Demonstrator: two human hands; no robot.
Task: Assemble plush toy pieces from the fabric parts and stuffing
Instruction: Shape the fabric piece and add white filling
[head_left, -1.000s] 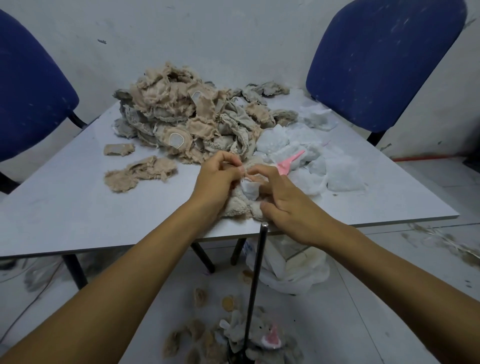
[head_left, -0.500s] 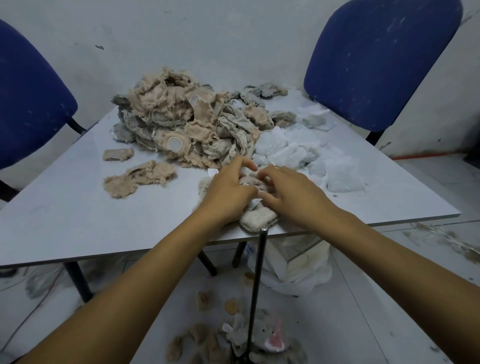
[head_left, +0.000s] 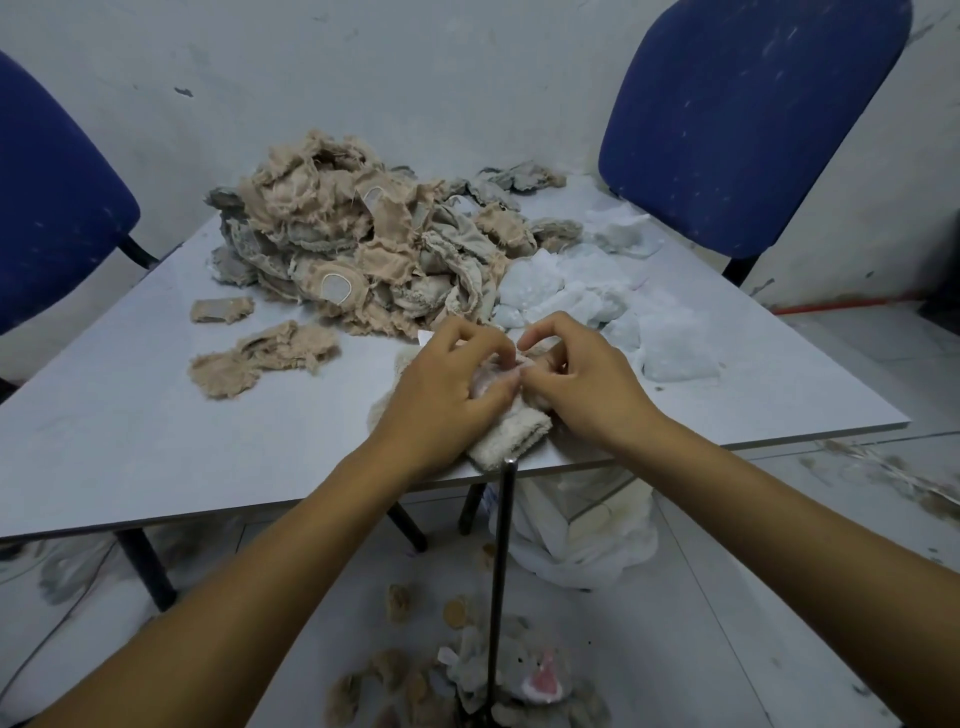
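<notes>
While curled, hands (head_left: 519, 384) around plush piece (head_left: 511, 439)

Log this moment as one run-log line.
step: stuffing plush piece | left hand: grips cream plush piece | right hand: pinches at its opening | place: near table edge | stuffing pile: beside right hand

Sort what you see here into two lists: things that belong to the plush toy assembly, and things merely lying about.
Belongs to the job:
- cream plush piece, held by left hand and right hand
- fabric pile
- white stuffing

Just lying about:
- blue chair
- plastic bag under the table
- metal rod
</notes>
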